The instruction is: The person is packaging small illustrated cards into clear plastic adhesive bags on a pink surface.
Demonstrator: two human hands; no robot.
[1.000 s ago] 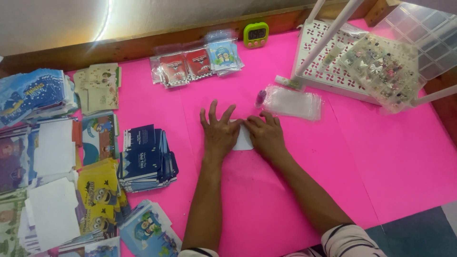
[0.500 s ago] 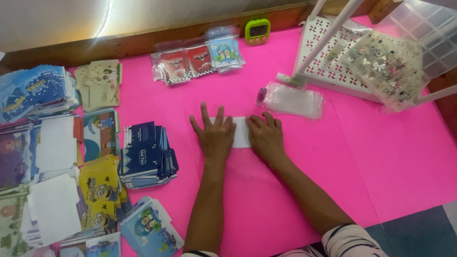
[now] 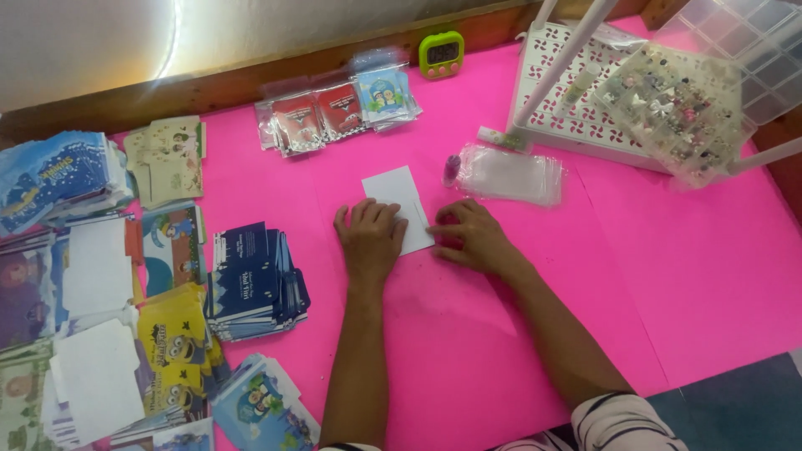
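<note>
While both hands press flat on the pink tabletop point(image 3: 668, 276), a white card point(image 3: 399, 200) lies under them. The left hand point(image 3: 370, 240) rests on its near edge, fingers together and flat. The right hand point(image 3: 472, 238) touches its right side, fingers bent, gripping nothing. Just past the card lies a clear plastic bag point(image 3: 511, 174). A dark blue card stack point(image 3: 251, 280) sits to the left. Shiny packets point(image 3: 338, 113) and a green timer point(image 3: 441, 53) lie farther back.
</note>
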